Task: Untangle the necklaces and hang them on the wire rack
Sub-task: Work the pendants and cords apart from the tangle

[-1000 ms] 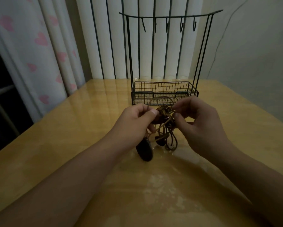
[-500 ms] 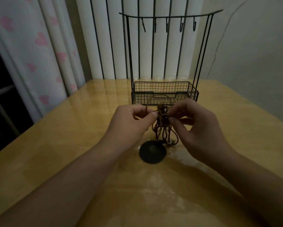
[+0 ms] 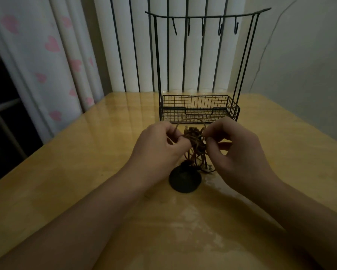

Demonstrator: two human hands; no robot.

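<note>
A tangle of brown cord necklaces [image 3: 196, 145] hangs between my two hands above the wooden table. My left hand [image 3: 159, 147] pinches the cords on the left side of the knot. From the right, my right hand [image 3: 239, 154] pinches a cord near the top. One loop of cord arches over the knot between the hands. A dark round pendant [image 3: 185, 180] hangs at the bottom and lies flat on the table. Behind stands the black wire rack [image 3: 199, 110], a mesh basket under a top bar with several bare hooks [image 3: 202, 26].
The glossy wooden table [image 3: 85, 162] spreads to both sides and toward me. A curtain with pink hearts [image 3: 46, 55] hangs at the left beyond the table edge. White vertical slats stand behind the rack, and a plain wall rises at the right.
The round pendant has dropped from beside my left hand and turned flat onto the table. Both hands have stayed pinching the knot, shifting slightly as the cords hang longer below.
</note>
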